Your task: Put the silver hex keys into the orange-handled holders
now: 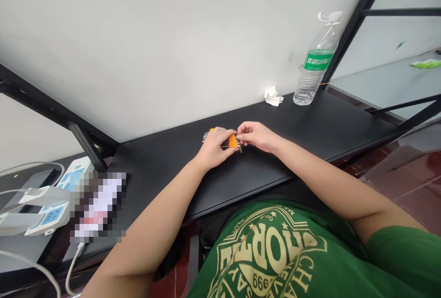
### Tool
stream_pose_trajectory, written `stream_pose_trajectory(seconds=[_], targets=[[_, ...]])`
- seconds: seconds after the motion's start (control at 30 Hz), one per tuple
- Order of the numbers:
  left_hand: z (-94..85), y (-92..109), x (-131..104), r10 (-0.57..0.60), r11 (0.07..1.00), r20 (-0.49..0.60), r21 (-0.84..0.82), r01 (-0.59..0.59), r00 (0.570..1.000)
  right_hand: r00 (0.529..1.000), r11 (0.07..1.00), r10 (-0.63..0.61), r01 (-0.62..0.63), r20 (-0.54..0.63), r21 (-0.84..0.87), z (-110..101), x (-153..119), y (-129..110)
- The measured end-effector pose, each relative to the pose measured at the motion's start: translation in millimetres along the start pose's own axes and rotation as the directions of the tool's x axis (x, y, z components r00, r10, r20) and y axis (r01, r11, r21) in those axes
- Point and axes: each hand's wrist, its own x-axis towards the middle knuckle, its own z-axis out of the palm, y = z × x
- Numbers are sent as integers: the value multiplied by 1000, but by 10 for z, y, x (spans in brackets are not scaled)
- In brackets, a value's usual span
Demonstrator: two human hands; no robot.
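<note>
On the black table, a hex key set (233, 141) with an orange plastic holder lies under my left hand (216, 144). The fingers of that hand wrap over the holder, and its thumb presses along the near side. Thin metal key tips stick out past the left end, and bent metal ends show at the right end. My right hand (252, 134) is at that right end, its thumb and fingertips pinched together on one of the bent hex keys. The fingertips partly hide that key. Most of the holder's middle is covered by my left hand.
A clear water bottle (315, 65) with a green label stands at the back right of the black table (165, 160), beside a crumpled tissue (273, 96). To the left are a blurred-out phone-like device (101, 206) with a white cable and a power strip (57, 201) with plugs.
</note>
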Motion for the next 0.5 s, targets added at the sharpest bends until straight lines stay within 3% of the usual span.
stream_pose_trajectory(seconds=[0.1,0.17,0.23,0.3,0.37,0.5], targets=[[-9,4,-6,5,1000,-7,-7,-5,1000,999,999,25,-24,22,-28,-37,16,12],[-3,-16,-12,2,1000,-4,-8,-2,1000,1000,971,-18,17,-2,-237,-102,26,20],[12,-59,-21,-18,1000,1,-14,18,1000,992,823,-115,65,-53,-565,-193,38,35],[31,-118,-31,-53,998,12,-36,54,999,978,575,-201,67,-61,-815,-290,48,54],[47,-177,-40,-93,994,28,-55,94,995,980,392,-195,49,-31,-919,-364,53,70],[63,-243,-46,-133,989,51,-53,136,990,995,250,-100,29,4,-968,-394,47,71]])
